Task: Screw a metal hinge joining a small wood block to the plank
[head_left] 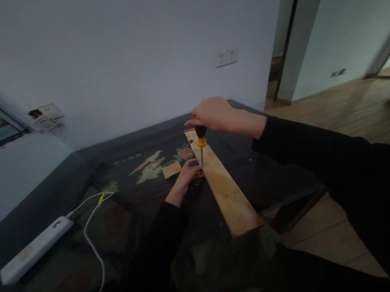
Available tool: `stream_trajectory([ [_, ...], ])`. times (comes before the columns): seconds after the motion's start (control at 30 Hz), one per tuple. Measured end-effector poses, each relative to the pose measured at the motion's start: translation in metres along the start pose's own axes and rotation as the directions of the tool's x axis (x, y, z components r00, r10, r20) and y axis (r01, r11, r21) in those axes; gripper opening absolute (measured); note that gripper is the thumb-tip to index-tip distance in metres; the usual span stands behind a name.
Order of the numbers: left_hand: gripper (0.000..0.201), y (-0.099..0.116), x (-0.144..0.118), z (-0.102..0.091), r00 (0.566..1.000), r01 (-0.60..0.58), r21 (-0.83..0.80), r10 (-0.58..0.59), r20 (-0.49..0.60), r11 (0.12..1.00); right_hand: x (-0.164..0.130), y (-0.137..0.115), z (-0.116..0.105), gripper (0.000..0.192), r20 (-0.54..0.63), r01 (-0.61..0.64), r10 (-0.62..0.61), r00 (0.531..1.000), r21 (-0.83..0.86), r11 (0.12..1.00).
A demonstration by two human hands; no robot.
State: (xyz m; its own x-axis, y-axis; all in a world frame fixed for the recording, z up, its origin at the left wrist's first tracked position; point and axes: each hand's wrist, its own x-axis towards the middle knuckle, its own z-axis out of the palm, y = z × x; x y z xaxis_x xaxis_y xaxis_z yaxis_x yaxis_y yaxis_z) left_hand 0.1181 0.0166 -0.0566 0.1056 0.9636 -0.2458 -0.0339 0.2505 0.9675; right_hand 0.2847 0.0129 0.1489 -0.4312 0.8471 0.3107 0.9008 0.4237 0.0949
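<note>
While the right hand [214, 113] has its fingers clamped around the black-and-yellow handle of the screwdriver [201, 143], the tool stands upright with its tip on the wooden plank [223, 185], right below those fingers. The left hand [190, 171] lies against the plank's near edge, its fingers pressed flat and together just beside the tip; whether they pinch a screw there is too small to tell. The plank lies across the dark tabletop [124, 206], its end jutting past the edge. A small wooden piece [172, 169] sits just left of the left fingers. The likely risk is the tip slipping off under downward pressure and striking the left fingers, or the overhanging plank shifting.
</note>
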Motion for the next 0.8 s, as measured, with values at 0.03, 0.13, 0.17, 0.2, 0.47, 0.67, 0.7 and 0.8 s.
stream_trajectory([
  [0.03, 0.043, -0.001, 0.001, 0.0, 1.0, 0.001, 0.004, -0.001, -0.006, 1.0, 0.0, 0.001, 0.0, 0.055, 0.007, 0.004, -0.004, 1.0, 0.017, 1.0],
  [0.13, 0.047, -0.003, 0.003, 0.0, 1.0, 0.01, 0.015, -0.01, -0.027, 1.0, 0.001, 0.009, -0.004, 0.045, 0.071, 0.098, -0.105, 0.992, 0.106, 0.99],
  [0.17, 0.048, -0.003, 0.004, 0.0, 0.999, 0.012, 0.017, -0.012, -0.032, 1.0, 0.002, 0.013, -0.007, 0.04, 0.097, 0.148, -0.161, 0.982, 0.134, 0.98],
  [0.2, 0.049, -0.003, 0.005, 0.0, 0.999, 0.012, 0.02, -0.011, -0.036, 1.0, 0.003, 0.016, -0.009, 0.038, 0.12, 0.195, -0.214, 0.969, 0.157, 0.968],
  [0.47, 0.047, 0.001, 0.003, 0.002, 0.998, 0.037, 0.064, -0.033, -0.059, 0.997, 0.006, 0.014, -0.007, 0.032, 0.093, 0.254, -0.261, 0.961, 0.077, 0.964],
  [0.67, 0.043, 0.002, 0.002, 0.005, 0.997, 0.038, 0.074, -0.033, -0.072, 0.997, 0.005, -0.003, 0.002, 0.046, 0.002, 0.081, -0.082, 0.997, -0.075, 0.994],
  [0.7, 0.044, 0.002, 0.002, 0.005, 0.997, 0.037, 0.074, -0.032, -0.071, 0.997, 0.005, -0.004, 0.003, 0.048, -0.01, 0.06, -0.061, 0.998, -0.078, 0.995],
  [0.8, 0.046, 0.001, 0.002, 0.005, 0.997, 0.032, 0.071, -0.027, -0.066, 0.997, 0.006, 0.001, 0.002, 0.051, -0.001, 0.053, -0.053, 0.999, -0.016, 0.998],
])
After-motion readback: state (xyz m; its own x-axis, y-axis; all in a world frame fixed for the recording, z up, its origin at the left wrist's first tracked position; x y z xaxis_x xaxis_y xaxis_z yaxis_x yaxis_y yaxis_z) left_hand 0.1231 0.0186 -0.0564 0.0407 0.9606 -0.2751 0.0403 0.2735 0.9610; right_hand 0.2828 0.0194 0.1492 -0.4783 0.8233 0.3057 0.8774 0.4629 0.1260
